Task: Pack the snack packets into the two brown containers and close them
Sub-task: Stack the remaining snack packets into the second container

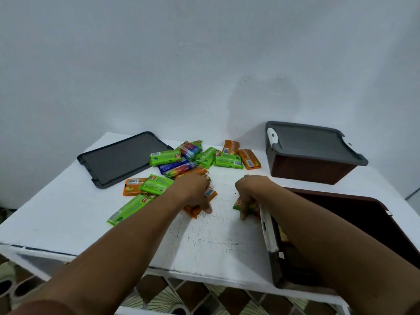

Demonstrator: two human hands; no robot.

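From the head camera, your left hand (197, 192) rests on an orange packet (200, 202). Your fingers curl down over it and your thumb presses its near end, so you are holding it. Your right hand (251, 192) has its fingers bent around a green and orange packet (244, 204). This packet sits just beside the white latch (268, 228) of the open brown box (341, 223).

To do this step well, I think you should lift each packet fully off the white table (216, 242) before you move it. Then lay it flat in the open box, side by side with the others, so the lid can shut later.

The orange packet under your left fingers points its long side from your thumb away toward the far right. The green packet (129, 209) by your left arm lies the same slanted way.

More loose packets (204, 155) lie past your fingertips. The gray lid (122, 158) lies flat past them on the left. The other brown box (311, 162), past your right fingers, already has its lid on.
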